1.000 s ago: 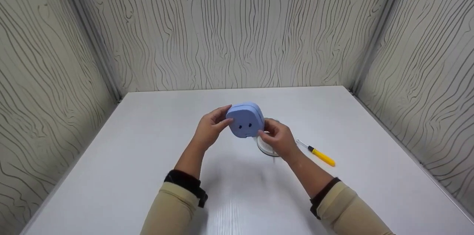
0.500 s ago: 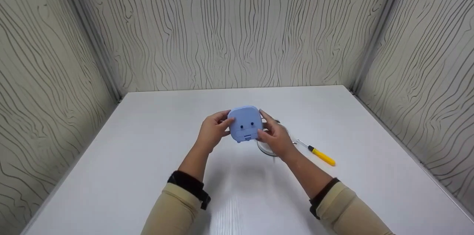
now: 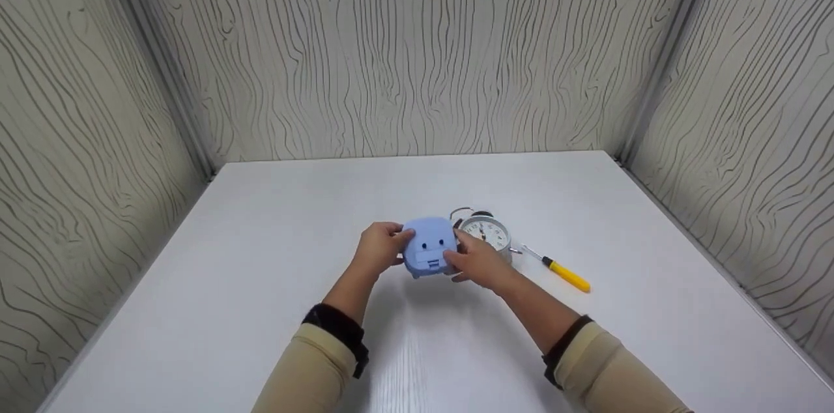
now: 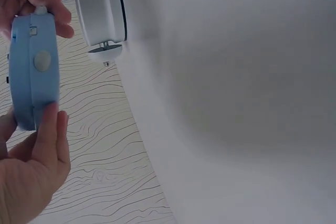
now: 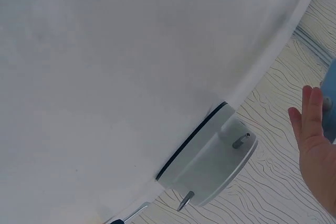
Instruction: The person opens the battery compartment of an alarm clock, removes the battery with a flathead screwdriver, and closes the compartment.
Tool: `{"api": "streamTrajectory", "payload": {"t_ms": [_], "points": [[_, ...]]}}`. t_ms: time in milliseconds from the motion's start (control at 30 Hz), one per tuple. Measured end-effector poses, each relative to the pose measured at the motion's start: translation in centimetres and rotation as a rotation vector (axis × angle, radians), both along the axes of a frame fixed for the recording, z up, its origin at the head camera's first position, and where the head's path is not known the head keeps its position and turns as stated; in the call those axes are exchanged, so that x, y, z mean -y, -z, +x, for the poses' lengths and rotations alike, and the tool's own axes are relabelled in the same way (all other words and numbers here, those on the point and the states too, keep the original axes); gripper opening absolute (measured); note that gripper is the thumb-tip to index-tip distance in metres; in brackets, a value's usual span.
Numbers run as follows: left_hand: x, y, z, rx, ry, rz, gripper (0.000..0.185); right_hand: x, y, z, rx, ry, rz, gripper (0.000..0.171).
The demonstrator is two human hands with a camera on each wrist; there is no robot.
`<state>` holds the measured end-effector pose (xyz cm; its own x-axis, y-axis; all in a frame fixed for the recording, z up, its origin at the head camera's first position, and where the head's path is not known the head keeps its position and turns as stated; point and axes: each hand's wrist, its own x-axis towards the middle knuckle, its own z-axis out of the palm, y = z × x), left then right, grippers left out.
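Observation:
A small light-blue alarm clock [image 3: 430, 249] is held up over the table, its back with two black knobs and a battery cover facing me. My left hand [image 3: 379, 249] grips its left side, thumb on the back and fingers behind. On the other side, my right hand [image 3: 481, 263] holds the right edge near the lower corner. In the left wrist view the blue clock [image 4: 21, 77] shows its narrow side with a pale oval button. Only a sliver of the blue clock [image 5: 329, 121] appears in the right wrist view, beside the extended fingers [image 5: 313, 111].
Just behind my right hand, a white twin-bell alarm clock [image 3: 487, 232] lies face up, partly covered by that hand. To its right is a screwdriver [image 3: 568, 275] with a yellow and black handle. Wood-patterned panels [image 3: 417, 55] enclose the white table [image 3: 273, 230].
Both hands have lowered the blue alarm clock toward me, and its back has turned to face me more squarely. The white clock's dial has come into view behind the right hand.

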<state>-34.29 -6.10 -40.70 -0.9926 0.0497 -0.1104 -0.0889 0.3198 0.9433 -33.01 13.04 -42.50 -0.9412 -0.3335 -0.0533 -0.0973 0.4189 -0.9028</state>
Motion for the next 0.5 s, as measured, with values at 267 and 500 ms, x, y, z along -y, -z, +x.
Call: {"api": "streamTrajectory", "payload": {"t_ms": [267, 500], "points": [[-0.6, 1.8, 0.0, 0.127, 0.003, -0.106, 0.039, 0.1, 1.2, 0.1, 0.091, 0.023, 0.080, 0.050], [-1.2, 2.9, 0.1, 0.218, -0.018, -0.239, 0.037, 0.1, 2.0, 0.4, 0.146, -0.017, 0.103, 0.041]]}}
